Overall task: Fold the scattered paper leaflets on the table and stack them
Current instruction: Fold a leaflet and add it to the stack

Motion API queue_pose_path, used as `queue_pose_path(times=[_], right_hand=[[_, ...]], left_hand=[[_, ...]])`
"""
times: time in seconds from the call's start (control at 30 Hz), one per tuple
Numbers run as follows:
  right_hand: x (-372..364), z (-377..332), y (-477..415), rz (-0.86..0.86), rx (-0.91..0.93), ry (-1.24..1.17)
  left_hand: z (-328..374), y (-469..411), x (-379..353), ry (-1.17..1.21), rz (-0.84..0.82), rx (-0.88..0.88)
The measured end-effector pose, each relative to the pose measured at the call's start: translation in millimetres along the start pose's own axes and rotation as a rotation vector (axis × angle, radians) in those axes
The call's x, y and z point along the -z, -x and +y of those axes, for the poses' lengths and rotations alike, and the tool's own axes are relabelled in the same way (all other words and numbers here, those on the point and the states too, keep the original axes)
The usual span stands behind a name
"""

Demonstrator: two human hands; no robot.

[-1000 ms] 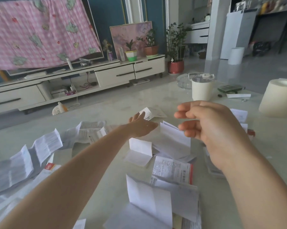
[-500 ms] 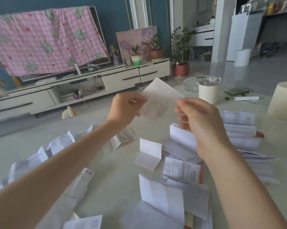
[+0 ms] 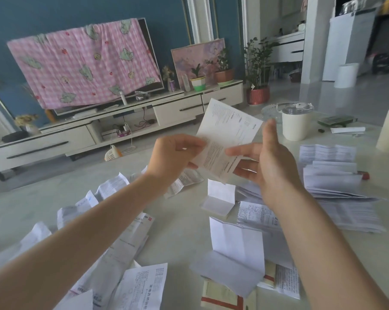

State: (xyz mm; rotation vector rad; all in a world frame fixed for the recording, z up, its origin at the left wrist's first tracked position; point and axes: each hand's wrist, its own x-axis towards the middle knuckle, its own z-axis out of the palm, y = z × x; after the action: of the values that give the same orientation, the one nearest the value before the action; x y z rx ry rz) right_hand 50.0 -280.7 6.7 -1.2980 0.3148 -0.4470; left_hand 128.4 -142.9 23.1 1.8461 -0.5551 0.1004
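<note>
**One leaflet in the air, ready for its crease**

We hold a single leaflet (image 3: 230,133) above the table (image 3: 184,231), well clear of the papers below. Up here we can see its whole printed face and find where the fold should run. Our left hand (image 3: 177,153) pinches it at the left edge, thumb and fingertips closed on the paper, and that one grip carries the sheet. Our right hand (image 3: 269,166) is spread wide and grasps nothing. Its fingers (image 3: 245,170) are straight, with the tips just meeting the sheet's lower right side. We judge it is there to steady the free side and to take that edge when the halves come together. The sheet is tilted, its top corner leaning away from us. A crease seems to cross its middle, though blur makes that hard to confirm.

To our left, loose leaflets (image 3: 122,240) lie rumpled and half open, overlapping one another. By our reckoning these are the ones yet to do. To our right, flatter sheets lie in a rough folded pile (image 3: 332,182), which we take for the stack in progress. It lies near the free hand, so a finished piece has a short way to go. A tented leaflet (image 3: 236,253) stands half folded near us. A lidded tumbler (image 3: 295,126) stands beyond the pile, apart from the papers.

Much remains, since many sheets are unfolded. The next move calls for matching the edges squarely before pressing, because thin paper held by one edge droops and skews readily.
</note>
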Motion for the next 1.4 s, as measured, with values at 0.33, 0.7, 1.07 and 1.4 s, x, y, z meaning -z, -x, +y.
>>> queue_pose_path(times=[0.33,0.7,1.07,1.4], right_hand=[[11,3,-5,-0.151,-0.118,-0.015],[11,14,-15,0.118,0.291,0.407],[27,7,-21,0.1,0.186,0.364],[15,7,-15,-0.076,0.039,0.35]], left_hand=[[-1,10,1,0.086,-0.034,0.058],[-27,-15,-19,0.204,-0.026,0.441],[-68,-34,-21,0.144,0.015,0.687],[-103,-8,15,-0.962,-0.062,0.139]])
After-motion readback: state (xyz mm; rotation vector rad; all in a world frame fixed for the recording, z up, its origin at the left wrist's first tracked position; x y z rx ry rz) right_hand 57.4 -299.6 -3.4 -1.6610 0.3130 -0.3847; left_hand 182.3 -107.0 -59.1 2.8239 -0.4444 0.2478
